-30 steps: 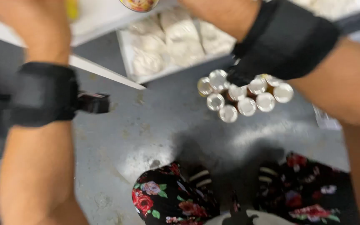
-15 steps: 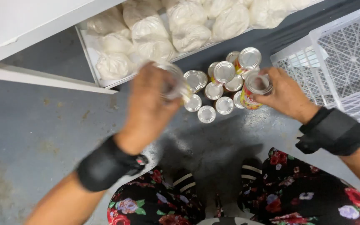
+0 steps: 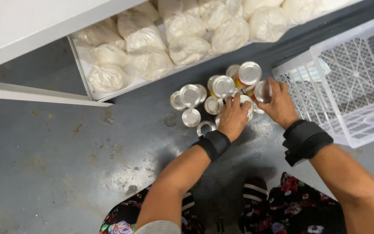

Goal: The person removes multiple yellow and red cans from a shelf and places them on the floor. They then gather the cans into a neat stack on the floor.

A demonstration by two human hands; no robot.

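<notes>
Holding: left hand [image 3: 234, 118] fingers curl on a tin [image 3: 246, 103]; right hand [image 3: 279, 104] grips another tin [image 3: 262, 91]
Tins [image 3: 190, 95]: shiny lids, clustered on grey floor [image 3: 66, 164]
Basket [image 3: 347, 82]: white, right
Tray [image 3: 83, 65]: white bags [image 3: 150, 45]
Change: hands sit lower, closer together

A cluster of round tins [image 3: 215, 97] with silver lids stands on the grey floor at centre; two at its far right are stacked higher, and one of these shows a red and yellow label [image 3: 239, 82]. Farther off, tied clear bags of white powder [image 3: 187, 32] lie packed on a low white shelf [image 3: 81, 65].
</notes>
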